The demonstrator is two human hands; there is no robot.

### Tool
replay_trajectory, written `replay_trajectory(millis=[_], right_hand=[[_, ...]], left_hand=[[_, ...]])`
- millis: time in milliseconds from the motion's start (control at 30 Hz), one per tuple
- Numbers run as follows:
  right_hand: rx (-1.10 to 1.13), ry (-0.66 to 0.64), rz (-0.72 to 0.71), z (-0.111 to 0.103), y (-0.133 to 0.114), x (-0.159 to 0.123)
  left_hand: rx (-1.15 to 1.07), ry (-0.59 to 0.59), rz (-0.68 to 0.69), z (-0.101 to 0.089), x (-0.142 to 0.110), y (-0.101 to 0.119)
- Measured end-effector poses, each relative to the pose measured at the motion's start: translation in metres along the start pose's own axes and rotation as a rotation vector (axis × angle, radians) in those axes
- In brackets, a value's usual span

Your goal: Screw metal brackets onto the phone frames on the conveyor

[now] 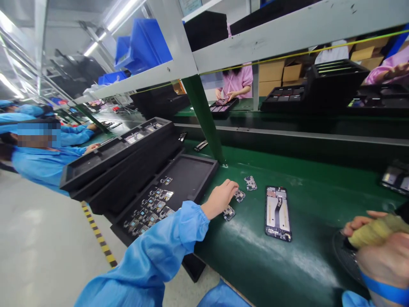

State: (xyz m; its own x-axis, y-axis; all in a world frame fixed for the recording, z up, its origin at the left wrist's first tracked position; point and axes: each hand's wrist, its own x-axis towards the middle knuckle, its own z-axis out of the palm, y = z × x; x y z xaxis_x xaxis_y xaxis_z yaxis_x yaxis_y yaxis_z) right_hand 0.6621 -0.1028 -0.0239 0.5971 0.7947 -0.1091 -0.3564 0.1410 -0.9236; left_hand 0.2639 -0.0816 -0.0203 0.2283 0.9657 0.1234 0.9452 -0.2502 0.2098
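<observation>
My left hand (221, 198) reaches over the green bench with its fingers bent together at the edge of a small phone circuit board (239, 195). A second circuit board (229, 213) lies beside the wrist, and a third board (251, 183) just beyond the fingertips. To the right rests an opened phone housing (277, 213), inner side up, with a dark ribbon cable down its middle. My right hand (385, 256), somewhat blurred, is wrapped round a tool with a yellow-wrapped handle (378, 231). That tool's tip is hidden. Under this hand is a round black dish-like object (341, 251).
A black tray (200, 170) left of my arm holds several circuit boards. Stacked black trays (128, 170) stand behind it. A green post (204, 119) rises from the bench. More phone parts (396, 177) lie at the right edge. Co-workers sit at left and across.
</observation>
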Motion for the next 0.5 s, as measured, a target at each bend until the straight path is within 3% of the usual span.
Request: replay_trajectory(millis=[200,367,500], right_hand=[[-0.039,-0.078,0.014,-0.004,-0.001,-0.003],[-0.076,-0.069,-0.047,-0.001,-0.002,-0.004],[-0.057,-0.051,-0.275,0.007,-0.001,-0.009]], left_hand=[[0.125,0.051,-0.06,-0.008,-0.05,0.022],[0.18,0.077,-0.183,0.009,-0.092,0.052],[-0.034,0.081,-0.025,0.016,-0.112,0.05]])
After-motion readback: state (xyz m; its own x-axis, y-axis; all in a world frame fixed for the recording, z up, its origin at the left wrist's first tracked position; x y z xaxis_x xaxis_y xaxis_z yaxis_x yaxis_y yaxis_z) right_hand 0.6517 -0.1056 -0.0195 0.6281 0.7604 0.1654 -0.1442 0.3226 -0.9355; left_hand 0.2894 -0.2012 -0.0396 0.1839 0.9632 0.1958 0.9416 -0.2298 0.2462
